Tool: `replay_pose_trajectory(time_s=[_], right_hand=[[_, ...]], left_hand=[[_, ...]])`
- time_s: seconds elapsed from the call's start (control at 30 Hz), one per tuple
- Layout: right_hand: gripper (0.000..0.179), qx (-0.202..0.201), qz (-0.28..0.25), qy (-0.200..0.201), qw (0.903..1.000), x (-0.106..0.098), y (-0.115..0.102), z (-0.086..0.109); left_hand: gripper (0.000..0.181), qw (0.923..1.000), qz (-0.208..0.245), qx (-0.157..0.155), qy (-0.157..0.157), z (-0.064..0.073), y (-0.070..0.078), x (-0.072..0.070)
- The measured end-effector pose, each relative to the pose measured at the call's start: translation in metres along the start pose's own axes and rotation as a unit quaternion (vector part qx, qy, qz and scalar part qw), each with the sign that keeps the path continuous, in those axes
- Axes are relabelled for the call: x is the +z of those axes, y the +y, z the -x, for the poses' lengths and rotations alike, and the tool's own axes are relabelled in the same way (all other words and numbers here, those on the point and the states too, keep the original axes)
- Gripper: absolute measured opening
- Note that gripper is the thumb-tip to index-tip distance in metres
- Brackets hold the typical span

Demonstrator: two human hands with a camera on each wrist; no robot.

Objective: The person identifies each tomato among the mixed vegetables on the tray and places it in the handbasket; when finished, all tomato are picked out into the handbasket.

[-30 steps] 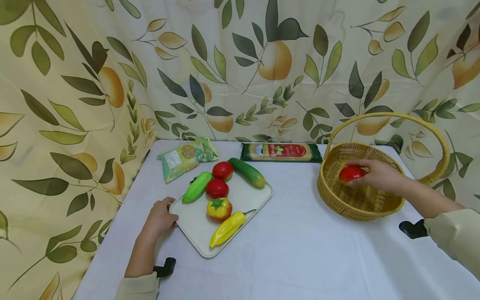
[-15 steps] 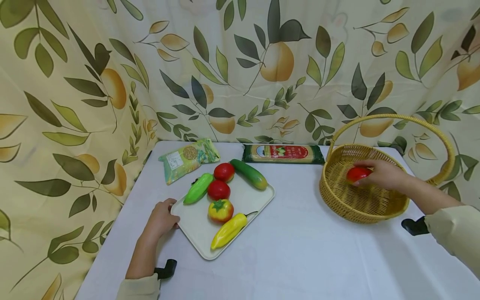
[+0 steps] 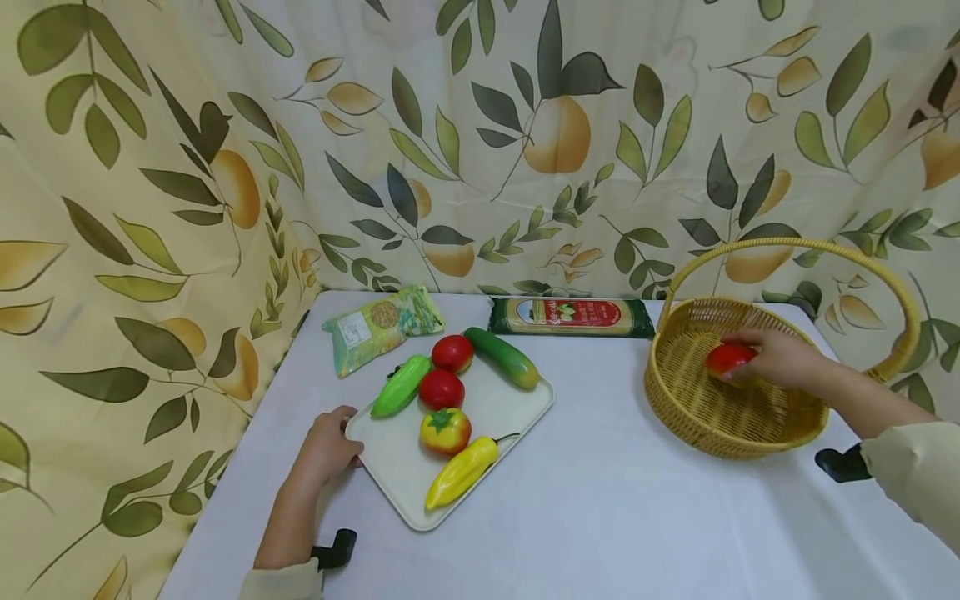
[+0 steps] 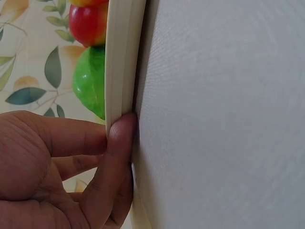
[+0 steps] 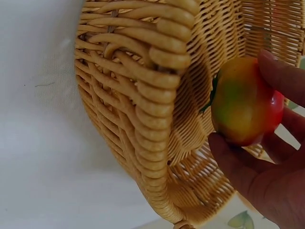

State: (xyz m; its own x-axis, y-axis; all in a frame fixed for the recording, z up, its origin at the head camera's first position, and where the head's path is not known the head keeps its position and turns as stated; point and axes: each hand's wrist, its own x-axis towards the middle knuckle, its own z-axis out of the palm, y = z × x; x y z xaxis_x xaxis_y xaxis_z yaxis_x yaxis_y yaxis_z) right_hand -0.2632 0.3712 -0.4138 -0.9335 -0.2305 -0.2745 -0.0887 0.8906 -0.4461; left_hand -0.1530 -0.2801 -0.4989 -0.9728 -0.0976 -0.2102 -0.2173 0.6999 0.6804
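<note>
Deeper toward the basket's middle, by only a little, the right hand (image 3: 783,360) has carried its tomato (image 5: 245,102), while the left hand (image 3: 324,446) has stayed at the tray (image 3: 378,450). That tomato is round and glossy, red blending to yellow-green, with a green stem; it sits within the basket (image 5: 157,109), though I can't tell whether it touches the weave. Golden strands make up the basket, with a thick, rope-like rim and a tall arched handle.

On the right, thumb and fingers are clamped round the tomato, parted just by its width. On the left, they pinch the tray's thin edge, nearly together. Cream and smooth, the tray has rounded corners and bears a ribbed green gourd (image 3: 402,387), two shiny red fruits (image 3: 441,389), a yellow-and-red fruit (image 3: 446,432), a waxy yellow pepper (image 3: 461,473) and a sleek cucumber (image 3: 504,358). Behind, a crinkled bag (image 3: 382,329) and a long packet (image 3: 572,317) lie on the cloth-covered bench (image 3: 600,500).
</note>
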Motion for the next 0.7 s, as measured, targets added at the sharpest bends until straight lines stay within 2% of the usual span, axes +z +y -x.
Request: replay_pose_trajectory(time_s=[0.2,0.5,0.7], right_hand=[[0.077,-0.006,-0.002,0.000,1.0000,0.0021,0.0015,0.0014],[0.074,-0.021,0.003,-0.004,0.9998,0.0051,0.0025,0.0025],[0.075,-0.025,0.012,-0.005,0.9996,0.0085,0.0039,0.0026]], left_hand=[[0.056,0.9999,0.014,-0.001,0.001,0.0013,0.0011,0.0002],[0.057,0.9999,0.008,0.006,0.006,0.0024,0.0024,-0.0009],[0.057,1.0000,0.005,0.001,0.006,0.0031,0.0029,-0.0013]])
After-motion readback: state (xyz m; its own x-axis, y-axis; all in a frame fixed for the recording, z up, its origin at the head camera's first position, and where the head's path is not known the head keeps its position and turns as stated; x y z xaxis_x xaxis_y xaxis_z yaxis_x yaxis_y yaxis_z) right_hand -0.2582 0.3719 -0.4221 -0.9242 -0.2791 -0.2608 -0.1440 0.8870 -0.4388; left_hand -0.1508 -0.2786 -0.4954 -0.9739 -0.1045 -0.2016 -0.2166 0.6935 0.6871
